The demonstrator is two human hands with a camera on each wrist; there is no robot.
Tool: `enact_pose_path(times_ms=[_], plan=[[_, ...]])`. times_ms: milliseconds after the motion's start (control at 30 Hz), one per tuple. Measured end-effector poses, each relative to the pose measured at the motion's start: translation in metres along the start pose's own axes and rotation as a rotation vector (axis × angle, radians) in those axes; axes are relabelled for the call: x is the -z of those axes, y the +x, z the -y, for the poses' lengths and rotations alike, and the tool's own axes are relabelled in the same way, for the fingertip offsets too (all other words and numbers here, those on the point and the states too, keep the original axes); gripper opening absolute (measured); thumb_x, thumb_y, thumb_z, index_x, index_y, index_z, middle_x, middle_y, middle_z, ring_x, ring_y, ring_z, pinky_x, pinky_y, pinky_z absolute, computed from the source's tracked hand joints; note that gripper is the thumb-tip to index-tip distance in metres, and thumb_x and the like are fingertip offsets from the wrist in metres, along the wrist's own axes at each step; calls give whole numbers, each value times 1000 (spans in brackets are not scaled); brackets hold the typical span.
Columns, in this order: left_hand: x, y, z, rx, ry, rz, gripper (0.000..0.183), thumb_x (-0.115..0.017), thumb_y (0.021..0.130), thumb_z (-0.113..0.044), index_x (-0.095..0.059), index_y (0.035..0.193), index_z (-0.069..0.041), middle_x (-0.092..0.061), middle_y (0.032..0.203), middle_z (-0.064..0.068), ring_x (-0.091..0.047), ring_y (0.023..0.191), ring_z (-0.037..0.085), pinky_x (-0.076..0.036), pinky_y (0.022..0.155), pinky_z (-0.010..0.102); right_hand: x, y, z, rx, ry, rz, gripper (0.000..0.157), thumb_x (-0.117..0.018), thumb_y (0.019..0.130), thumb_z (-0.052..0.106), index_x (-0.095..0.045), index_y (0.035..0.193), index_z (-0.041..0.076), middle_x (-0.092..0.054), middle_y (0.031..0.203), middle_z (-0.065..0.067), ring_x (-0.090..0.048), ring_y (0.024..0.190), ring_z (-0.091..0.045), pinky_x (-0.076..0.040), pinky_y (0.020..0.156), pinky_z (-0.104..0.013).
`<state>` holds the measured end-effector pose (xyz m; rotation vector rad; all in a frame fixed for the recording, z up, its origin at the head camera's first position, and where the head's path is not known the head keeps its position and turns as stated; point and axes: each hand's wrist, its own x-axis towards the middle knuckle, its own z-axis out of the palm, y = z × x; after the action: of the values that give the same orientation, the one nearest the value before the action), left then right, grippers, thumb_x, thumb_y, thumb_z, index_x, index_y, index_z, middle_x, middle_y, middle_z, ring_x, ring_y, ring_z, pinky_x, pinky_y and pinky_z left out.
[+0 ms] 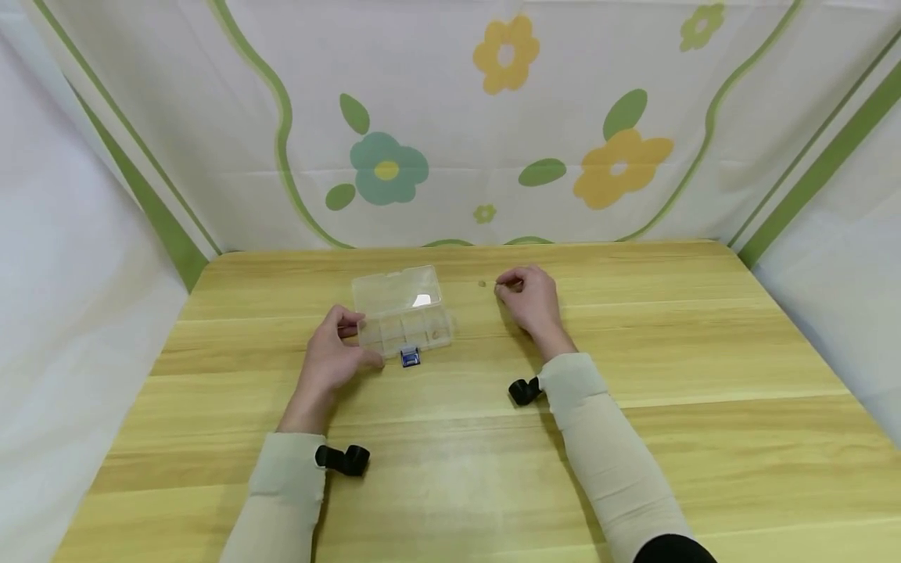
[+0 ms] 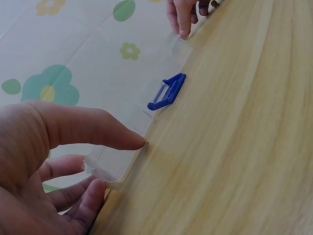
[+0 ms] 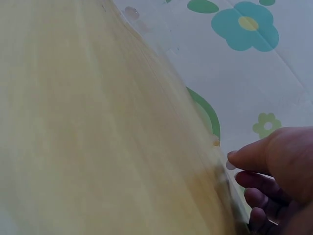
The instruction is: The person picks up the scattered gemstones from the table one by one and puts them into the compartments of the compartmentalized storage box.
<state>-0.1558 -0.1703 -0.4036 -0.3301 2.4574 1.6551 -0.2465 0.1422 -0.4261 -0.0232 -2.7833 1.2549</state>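
A clear plastic compartment box (image 1: 404, 330) lies on the table with its hinged lid (image 1: 396, 290) tipped back. My left hand (image 1: 332, 353) grips the box's left end, thumb at the front edge and fingers around the far side. A blue latch (image 2: 167, 92) sticks out from the front edge. In the right-hand part of the box sits a small round piece (image 1: 436, 335). To the right of the box, my right hand (image 1: 529, 301) pinches a small greyish disc (image 3: 231, 165) between thumb and forefinger. Beside those fingertips, another tiny brownish piece (image 1: 482, 284) lies on the table.
The wooden table (image 1: 450, 477) ends at a hanging white cloth (image 1: 450, 117) printed with flowers. Plain white cloth (image 1: 70, 258) closes off the sides. A black wrist camera (image 1: 345, 460) is strapped to the left sleeve, another (image 1: 524, 391) to the right.
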Motion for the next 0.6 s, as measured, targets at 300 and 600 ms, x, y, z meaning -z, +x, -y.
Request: enact_pose_path(times_ms=[300,600], plan=[[0,-2,0,-21,30,-2,77,-85,73,5,-53,142,-4,-54,148,21,-55,131,39,-49,113,52,-5,-9,20,22,81,114,14,-73,102,19,-80,112,11,-73,117,-11,-64,99,-28,-53,89,-42],[-1,-2,-2,-19,25,-1,76,-84,74,5,-52,142,-4,-53,149,21,-54,132,38,-48,113,52,-13,-11,26,64,89,154,14,-74,101,19,-80,110,12,-73,119,-9,-64,102,-27,-54,92,-42]])
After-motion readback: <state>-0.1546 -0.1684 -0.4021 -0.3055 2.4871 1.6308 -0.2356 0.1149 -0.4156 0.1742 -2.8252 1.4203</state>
